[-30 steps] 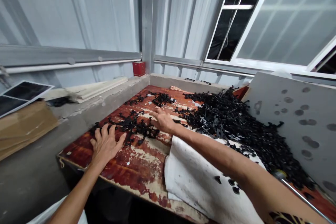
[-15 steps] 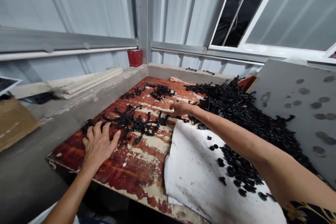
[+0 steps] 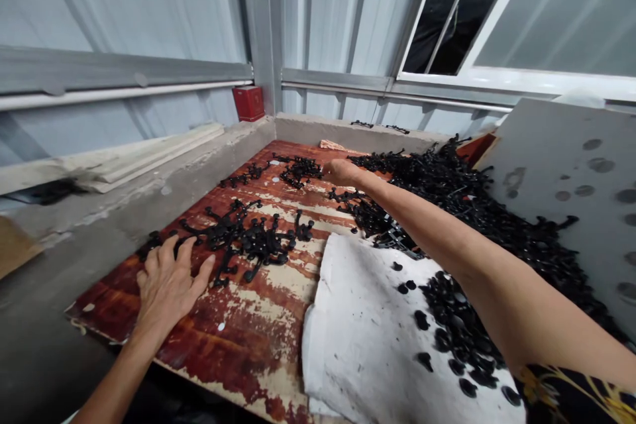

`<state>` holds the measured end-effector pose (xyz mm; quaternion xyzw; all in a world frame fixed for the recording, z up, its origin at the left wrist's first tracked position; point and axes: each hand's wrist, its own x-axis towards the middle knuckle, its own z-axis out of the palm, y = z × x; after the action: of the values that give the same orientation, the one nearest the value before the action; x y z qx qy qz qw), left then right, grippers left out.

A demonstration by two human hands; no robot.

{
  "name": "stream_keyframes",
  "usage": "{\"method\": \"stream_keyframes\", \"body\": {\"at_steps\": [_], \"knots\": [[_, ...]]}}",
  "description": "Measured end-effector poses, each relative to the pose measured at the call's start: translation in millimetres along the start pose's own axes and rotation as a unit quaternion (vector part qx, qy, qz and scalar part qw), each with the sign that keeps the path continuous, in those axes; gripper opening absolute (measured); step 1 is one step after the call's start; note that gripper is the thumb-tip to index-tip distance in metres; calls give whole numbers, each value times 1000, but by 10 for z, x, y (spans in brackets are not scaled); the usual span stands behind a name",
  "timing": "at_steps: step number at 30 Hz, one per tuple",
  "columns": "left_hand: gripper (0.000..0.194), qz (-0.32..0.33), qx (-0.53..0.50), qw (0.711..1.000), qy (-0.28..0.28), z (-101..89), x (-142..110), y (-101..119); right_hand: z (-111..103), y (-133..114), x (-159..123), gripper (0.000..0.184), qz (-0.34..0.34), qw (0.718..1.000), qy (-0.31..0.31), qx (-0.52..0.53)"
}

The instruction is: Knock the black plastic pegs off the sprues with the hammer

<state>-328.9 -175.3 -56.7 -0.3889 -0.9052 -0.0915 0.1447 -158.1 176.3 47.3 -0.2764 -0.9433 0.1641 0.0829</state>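
Left hand lies flat, grip released, fingers spread on the counter beside black plastic pieces; right hand reaches the far cluster, its grip I cannot tell.

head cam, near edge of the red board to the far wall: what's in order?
left hand flat on the red board → near cluster of black parts → far cluster of black parts, with the right hand beside it → concrete ledge → red box
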Motion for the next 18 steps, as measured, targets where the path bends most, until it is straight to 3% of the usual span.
{"method": "stream_keyframes", "body": {"at_steps": [4, 9, 12, 18], "knots": [[57, 2, 15, 1000, 2, 10, 16, 4, 215, 279, 18, 32, 64, 996, -28, -64], [54, 1, 18, 1000, 24, 2, 2, 53, 437, 374, 20, 30, 53, 994, -44, -81], [53, 4, 20, 999, 25, 10, 6, 55, 360, 343, 88, 31, 27, 997, -32, -68], [55, 10, 27, 999, 41, 46, 27, 37, -33, 102, 299, 32, -36, 999, 14, -7]]}}
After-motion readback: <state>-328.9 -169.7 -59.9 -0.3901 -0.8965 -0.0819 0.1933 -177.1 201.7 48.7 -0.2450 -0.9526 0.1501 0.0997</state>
